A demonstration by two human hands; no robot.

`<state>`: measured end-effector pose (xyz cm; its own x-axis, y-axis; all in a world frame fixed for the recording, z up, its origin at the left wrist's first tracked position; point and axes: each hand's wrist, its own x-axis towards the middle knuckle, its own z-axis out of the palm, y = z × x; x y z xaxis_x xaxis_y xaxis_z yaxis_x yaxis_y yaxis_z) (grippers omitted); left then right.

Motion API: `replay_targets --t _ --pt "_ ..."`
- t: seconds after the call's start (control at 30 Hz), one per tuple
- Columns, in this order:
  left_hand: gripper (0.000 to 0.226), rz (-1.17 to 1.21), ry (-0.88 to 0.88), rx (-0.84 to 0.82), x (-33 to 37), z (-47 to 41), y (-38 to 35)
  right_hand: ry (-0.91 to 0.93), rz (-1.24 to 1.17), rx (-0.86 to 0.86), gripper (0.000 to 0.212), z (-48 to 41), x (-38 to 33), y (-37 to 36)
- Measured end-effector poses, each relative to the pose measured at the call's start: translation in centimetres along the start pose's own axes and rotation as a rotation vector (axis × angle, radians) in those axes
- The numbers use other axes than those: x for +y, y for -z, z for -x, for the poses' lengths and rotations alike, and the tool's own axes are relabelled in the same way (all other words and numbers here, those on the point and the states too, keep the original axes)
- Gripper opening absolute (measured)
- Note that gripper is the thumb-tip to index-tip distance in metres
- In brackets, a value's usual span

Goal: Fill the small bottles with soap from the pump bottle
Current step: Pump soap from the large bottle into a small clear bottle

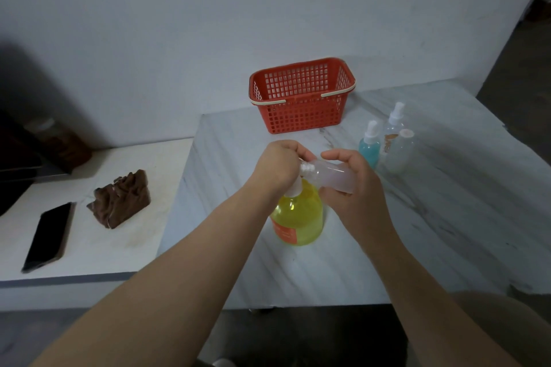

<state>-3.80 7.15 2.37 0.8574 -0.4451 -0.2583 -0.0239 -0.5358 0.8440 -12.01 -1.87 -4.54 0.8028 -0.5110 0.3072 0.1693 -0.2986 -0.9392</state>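
A pump bottle (299,217) of yellow soap with an orange label stands on the marble table (447,217). My left hand (278,165) is closed over its white pump head. My right hand (351,188) holds a small clear bottle (331,176) tilted on its side, its threaded open neck pointing left at the pump under my left hand. The nozzle itself is hidden by my fingers. Further right stand three small bottles: a blue spray bottle (369,147), a clear spray bottle (393,125) and a clear capped bottle (401,155).
An orange mesh basket (301,116) with cream handles sits at the back of the table by the wall. On the lower white counter to the left lie a black phone (49,235) and a crumpled brown cloth (122,199). A dark jar (59,143) stands at far left.
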Motion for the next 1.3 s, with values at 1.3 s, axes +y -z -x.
replay_targets --t 1.3 --pt "0.037 0.050 0.003 0.087 -0.7 -0.3 -0.2 -0.031 -0.041 0.001 0.042 0.0 -0.3 0.1"
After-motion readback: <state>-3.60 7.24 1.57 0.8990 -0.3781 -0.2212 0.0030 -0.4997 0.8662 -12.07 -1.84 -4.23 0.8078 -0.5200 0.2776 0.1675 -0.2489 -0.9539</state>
